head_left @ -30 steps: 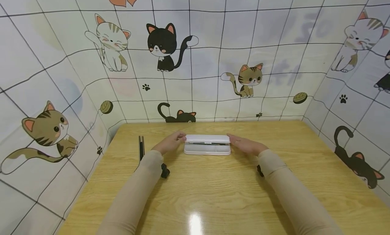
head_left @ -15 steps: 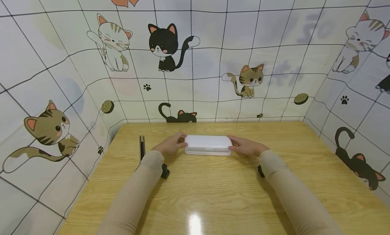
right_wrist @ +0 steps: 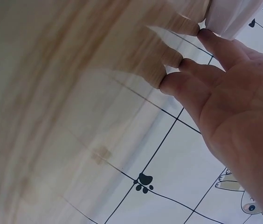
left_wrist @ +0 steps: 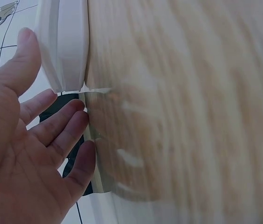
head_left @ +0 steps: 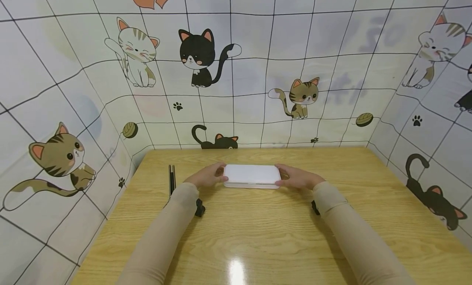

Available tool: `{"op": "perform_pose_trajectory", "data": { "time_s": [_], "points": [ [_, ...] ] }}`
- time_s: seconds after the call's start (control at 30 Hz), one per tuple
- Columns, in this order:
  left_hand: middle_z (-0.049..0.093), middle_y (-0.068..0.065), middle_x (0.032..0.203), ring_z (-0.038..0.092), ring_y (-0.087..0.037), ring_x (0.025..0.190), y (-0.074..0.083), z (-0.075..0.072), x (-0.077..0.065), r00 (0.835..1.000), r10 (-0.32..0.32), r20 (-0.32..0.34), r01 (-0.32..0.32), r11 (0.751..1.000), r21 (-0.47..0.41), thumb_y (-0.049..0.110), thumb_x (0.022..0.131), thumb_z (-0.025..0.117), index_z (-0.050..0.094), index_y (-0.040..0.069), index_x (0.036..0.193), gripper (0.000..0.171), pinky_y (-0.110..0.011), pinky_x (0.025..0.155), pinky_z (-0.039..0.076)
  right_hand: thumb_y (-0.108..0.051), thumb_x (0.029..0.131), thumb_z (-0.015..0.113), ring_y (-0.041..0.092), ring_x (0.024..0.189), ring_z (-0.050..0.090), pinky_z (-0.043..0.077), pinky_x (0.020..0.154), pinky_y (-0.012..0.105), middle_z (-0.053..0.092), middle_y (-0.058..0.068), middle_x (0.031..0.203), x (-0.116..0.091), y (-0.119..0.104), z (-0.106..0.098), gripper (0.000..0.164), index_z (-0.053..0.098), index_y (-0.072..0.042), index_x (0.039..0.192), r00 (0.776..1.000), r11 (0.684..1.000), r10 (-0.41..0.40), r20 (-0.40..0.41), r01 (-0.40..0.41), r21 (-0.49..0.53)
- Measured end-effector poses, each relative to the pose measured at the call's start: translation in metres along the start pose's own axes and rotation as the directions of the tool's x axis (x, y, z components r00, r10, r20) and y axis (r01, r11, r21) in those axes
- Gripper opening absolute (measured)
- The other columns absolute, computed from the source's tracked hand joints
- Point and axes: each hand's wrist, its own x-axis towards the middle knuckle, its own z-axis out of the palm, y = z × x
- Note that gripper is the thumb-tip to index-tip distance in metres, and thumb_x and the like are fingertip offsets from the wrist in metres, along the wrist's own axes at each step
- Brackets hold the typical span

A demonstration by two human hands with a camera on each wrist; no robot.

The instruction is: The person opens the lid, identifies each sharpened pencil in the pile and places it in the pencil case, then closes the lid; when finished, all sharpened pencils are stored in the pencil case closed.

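Note:
A white plastic pencil case (head_left: 252,175) lies lengthwise across the far middle of the table, its lid down over the base. My left hand (head_left: 207,175) holds the left end, thumb at the front corner and fingers toward the back. At the opposite end my right hand (head_left: 299,177) holds the case the same way. The left wrist view has the left hand (left_wrist: 33,126) with its thumb against the end of the case (left_wrist: 68,42) and the other fingers near the tabletop. Only a corner of the case (right_wrist: 234,16) shows above the right hand (right_wrist: 243,93) in the right wrist view.
Two slim dark sticks (head_left: 171,180) lie on the wooden table (head_left: 258,231) left of my left hand, partly behind the sleeve. A cloth with printed cats (head_left: 250,80) surrounds the back and sides. Small black devices (head_left: 199,208) sit at the wrists.
The pencil case lid has swung down toward me onto the base, hiding the dark slender item seen inside earlier. Both thumbs have come round to the front corners.

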Motion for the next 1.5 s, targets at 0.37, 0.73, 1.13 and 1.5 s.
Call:
{"op": "perform_pose_trajectory", "data": {
  "time_s": [0.37, 0.73, 1.13, 1.5],
  "points": [
    [0.038, -0.014, 0.159, 0.033, -0.03, 0.148, 0.001, -0.001, -0.001, 0.999, -0.03, 0.012, 0.03, 0.999, -0.029, 0.037, 0.096, 0.07, 0.035, 0.008, 0.157, 0.075, -0.045, 0.121, 0.024, -0.046, 0.094, 0.071, 0.04, 0.152, 0.016, 0.016, 0.12, 0.06, 0.018, 0.022, 0.166, -0.002, -0.001, 0.002, 0.097, 0.016, -0.003, 0.161, 1.0, 0.999, 0.0, -0.031, -0.002, -0.049],
    [0.051, -0.009, 0.15, 0.041, -0.029, 0.143, -0.011, -0.001, 0.002, 0.999, 0.037, 0.002, -0.036, 0.999, -0.024, 0.034, 0.081, 0.086, 0.048, 0.011, 0.147, 0.08, -0.048, 0.12, 0.026, -0.047, 0.095, 0.069, 0.041, 0.152, 0.014, 0.016, 0.119, 0.062, 0.017, 0.017, 0.167, 0.0, -0.001, 0.001, 0.095, 0.016, -0.009, 0.163, 1.0, 0.993, 0.01, -0.029, -0.013, -0.115],
    [0.059, -0.004, 0.136, 0.052, -0.023, 0.13, -0.004, 0.002, 0.003, 0.999, -0.015, -0.038, 0.015, 1.0, -0.011, 0.042, 0.092, 0.074, 0.057, 0.017, 0.129, 0.048, -0.044, 0.112, 0.039, -0.045, 0.094, 0.071, 0.044, 0.152, 0.014, 0.016, 0.118, 0.064, 0.018, 0.021, 0.166, 0.001, 0.0, 0.0, 0.094, 0.018, -0.007, 0.163, 1.0, 0.994, -0.005, -0.03, 0.002, -0.11],
    [0.058, -0.01, 0.137, 0.053, -0.027, 0.126, -0.001, 0.007, 0.005, 0.998, -0.018, -0.062, 0.017, 1.0, -0.018, 0.034, 0.088, 0.081, 0.056, 0.012, 0.128, 0.052, -0.046, 0.11, 0.04, -0.041, 0.094, 0.072, 0.043, 0.152, 0.014, 0.015, 0.119, 0.062, 0.017, 0.021, 0.166, 0.003, 0.002, 0.0, 0.093, 0.018, -0.006, 0.162, 0.999, 0.993, -0.015, -0.032, 0.012, -0.115]
  ]
}}
